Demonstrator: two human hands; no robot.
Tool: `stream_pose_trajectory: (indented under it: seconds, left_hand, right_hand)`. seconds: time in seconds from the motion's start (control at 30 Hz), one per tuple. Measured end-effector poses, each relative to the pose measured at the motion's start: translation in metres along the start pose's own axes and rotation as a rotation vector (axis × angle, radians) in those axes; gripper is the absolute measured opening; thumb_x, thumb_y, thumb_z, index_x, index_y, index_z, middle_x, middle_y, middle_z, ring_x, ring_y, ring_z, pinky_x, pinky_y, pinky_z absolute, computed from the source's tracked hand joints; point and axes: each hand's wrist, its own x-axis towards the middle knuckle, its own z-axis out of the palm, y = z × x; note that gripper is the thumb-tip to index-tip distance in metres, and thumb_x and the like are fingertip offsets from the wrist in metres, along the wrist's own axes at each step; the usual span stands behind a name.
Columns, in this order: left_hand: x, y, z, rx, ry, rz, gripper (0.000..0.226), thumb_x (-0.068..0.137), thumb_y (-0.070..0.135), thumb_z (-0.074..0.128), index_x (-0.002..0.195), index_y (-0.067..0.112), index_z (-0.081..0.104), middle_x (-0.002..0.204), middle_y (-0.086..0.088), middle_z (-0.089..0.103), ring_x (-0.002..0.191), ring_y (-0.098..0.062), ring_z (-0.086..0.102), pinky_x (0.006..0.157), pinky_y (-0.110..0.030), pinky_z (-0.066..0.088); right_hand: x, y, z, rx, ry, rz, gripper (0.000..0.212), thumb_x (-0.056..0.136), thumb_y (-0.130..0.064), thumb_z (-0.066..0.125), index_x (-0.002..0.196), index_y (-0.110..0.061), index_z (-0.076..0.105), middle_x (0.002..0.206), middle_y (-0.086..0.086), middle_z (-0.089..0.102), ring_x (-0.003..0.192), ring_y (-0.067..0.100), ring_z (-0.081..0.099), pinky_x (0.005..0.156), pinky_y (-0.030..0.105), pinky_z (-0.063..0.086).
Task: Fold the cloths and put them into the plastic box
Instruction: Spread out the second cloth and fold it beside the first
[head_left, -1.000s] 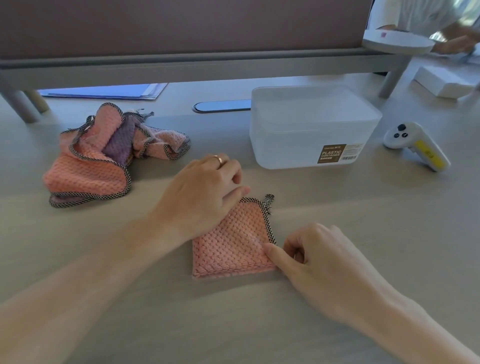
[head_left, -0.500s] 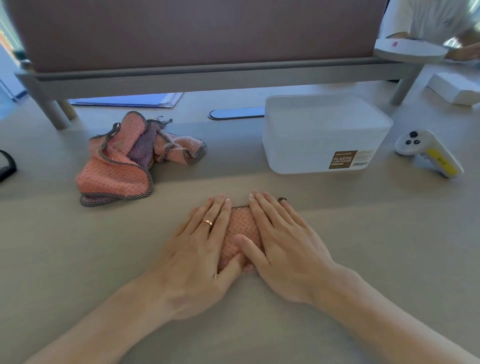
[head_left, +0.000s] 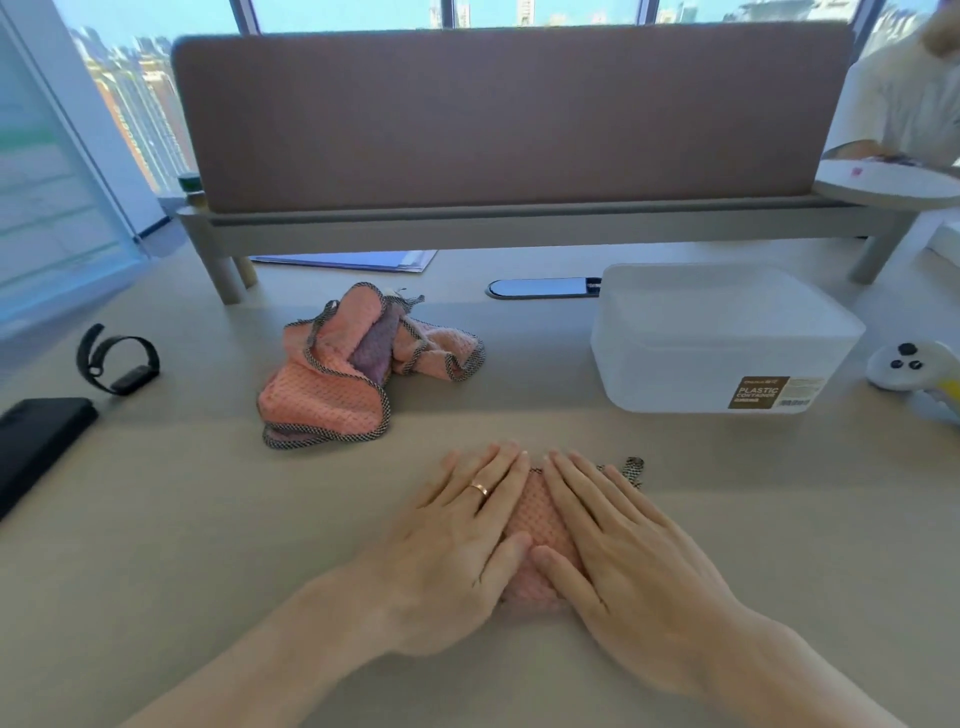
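A small folded pink cloth (head_left: 540, 512) lies on the table in front of me, mostly hidden under both hands. My left hand (head_left: 457, 540) and my right hand (head_left: 618, 551) lie flat on it side by side, fingers spread, pressing down. Only a strip of pink between the hands and a checkered trim corner at the far right show. A heap of unfolded pink and purple cloths (head_left: 353, 369) sits further back on the left. The translucent plastic box (head_left: 722, 338) with a brown label stands at the back right, its lid on.
A white controller (head_left: 914, 369) lies right of the box. At the left edge are a black phone (head_left: 36, 441) and a black wristband (head_left: 117, 358). A desk divider (head_left: 509, 119) stands along the back, papers (head_left: 353, 259) under it. Another person sits at the far right.
Both hands went from pinching the cloth's edges to lying flat on top of it, covering it. The view has tilted upward, showing the divider and windows.
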Motion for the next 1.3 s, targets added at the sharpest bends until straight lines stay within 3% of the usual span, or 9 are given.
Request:
stream_pose_trajectory:
  seconds: [0.13,0.23,0.53,0.67,0.8,1.0,1.07,1.17,1.3]
  left_hand:
    - [0.025,-0.056,-0.04,-0.053,0.339,-0.096,0.061,0.099,0.046,0.028,0.156,0.025,0.034,0.163,0.008,0.033,0.152,-0.012,0.024,0.124,-0.039,0.021]
    - [0.04,-0.112,-0.074,0.096,0.508,-0.164,0.024,0.089,0.024,0.053,0.109,0.027,0.064,0.116,0.004,0.065,0.11,-0.026,0.058,0.096,-0.045,0.047]
    - [0.033,-0.173,-0.121,0.369,0.143,-0.115,0.007,0.083,0.024,0.067,0.083,0.029,0.072,0.082,0.012,0.067,0.084,-0.02,0.059,0.074,-0.035,0.045]
    - [0.03,-0.169,-0.143,0.221,0.409,-0.114,0.017,0.093,0.014,0.06,0.092,0.025,0.073,0.087,0.004,0.071,0.087,-0.019,0.061,0.083,-0.038,0.047]
    - [0.013,-0.127,-0.191,-0.109,0.76,-0.092,0.013,0.102,0.016,0.05,0.098,0.021,0.061,0.079,-0.001,0.072,0.065,-0.008,0.065,0.066,-0.026,0.051]
    - [0.0,-0.032,-0.211,0.03,0.449,0.165,0.006,0.092,0.029,0.069,0.087,0.03,0.066,0.054,0.01,0.058,0.052,-0.008,0.052,0.053,-0.01,0.034]
    - [0.0,-0.013,-0.207,-0.036,0.385,0.205,0.013,0.088,0.035,0.074,0.082,0.027,0.067,0.055,0.008,0.055,0.051,-0.008,0.047,0.052,-0.013,0.033]
    - [-0.01,-0.007,-0.208,-0.374,0.344,0.157,0.024,0.083,0.04,0.08,0.084,0.021,0.065,0.055,0.008,0.053,0.047,-0.006,0.04,0.05,-0.017,0.034]
    - [-0.031,-0.024,-0.193,-0.522,0.008,0.001,0.033,0.076,0.04,0.086,0.101,0.025,0.071,0.084,0.004,0.077,0.068,-0.023,0.07,0.066,-0.037,0.058]
  right_hand:
    - [0.008,0.018,-0.006,0.006,-0.043,0.0,0.084,0.098,-0.067,-0.002,0.163,-0.015,0.011,0.17,-0.002,0.009,0.156,0.011,0.004,0.121,0.03,0.003]
    - [0.023,0.033,-0.015,0.003,-0.141,0.018,0.088,0.084,-0.069,-0.016,0.159,-0.023,-0.019,0.165,-0.012,-0.023,0.151,0.002,-0.024,0.121,0.027,-0.012]
    - [0.066,0.04,-0.011,0.029,-0.158,0.056,0.088,0.086,-0.067,-0.009,0.161,-0.022,-0.014,0.169,-0.012,-0.016,0.153,0.002,-0.019,0.125,0.027,-0.011]
    - [0.065,0.048,-0.016,-0.011,-0.174,0.085,0.09,0.084,-0.068,-0.01,0.161,-0.022,-0.014,0.17,-0.011,-0.014,0.154,0.003,-0.015,0.123,0.026,-0.012]
    - [0.059,0.045,-0.028,0.036,-0.092,0.093,0.099,0.077,-0.077,-0.018,0.161,-0.024,-0.015,0.17,-0.007,-0.016,0.155,0.005,-0.017,0.123,0.026,-0.012]
    - [0.067,-0.033,-0.139,0.597,0.315,-0.137,0.095,0.078,-0.077,0.053,0.158,-0.033,0.026,0.155,-0.024,0.037,0.14,-0.009,0.035,0.114,0.01,0.025]
    - [0.069,-0.056,-0.17,0.689,0.292,-0.234,0.076,0.072,-0.059,0.078,0.138,-0.031,0.051,0.127,-0.018,0.067,0.114,0.0,0.064,0.101,0.027,0.051]
    - [0.068,-0.056,-0.19,0.713,0.252,-0.18,0.048,0.075,-0.031,0.086,0.117,-0.029,0.064,0.085,-0.007,0.075,0.071,0.006,0.07,0.073,0.038,0.06]
    - [0.055,-0.045,-0.203,0.718,0.154,-0.188,0.01,0.089,-0.019,0.076,0.099,-0.022,0.077,0.084,0.002,0.077,0.066,0.015,0.068,0.068,0.035,0.056]
